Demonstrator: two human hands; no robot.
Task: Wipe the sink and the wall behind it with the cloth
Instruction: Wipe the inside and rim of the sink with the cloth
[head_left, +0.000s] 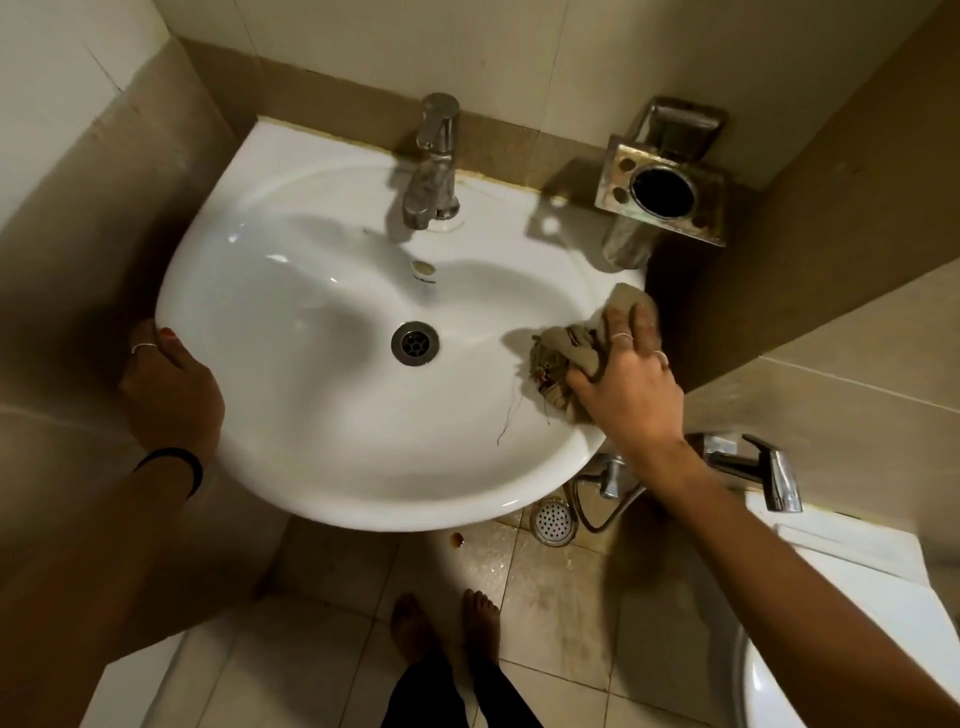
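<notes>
Right hand (631, 384) presses the cloth (571, 353) on the sink (322, 457) rim, right of frame; wall (493, 52) lies above. Left hand (169, 389) grips the left rim.

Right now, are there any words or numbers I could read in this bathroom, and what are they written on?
Small dark print on the sink, just below the overflow hole: probably a brand name, too small and blurred to read.
Faucet, metal holder, cloth: no writing visible.
No numbers or signs anywhere else in view.
</notes>
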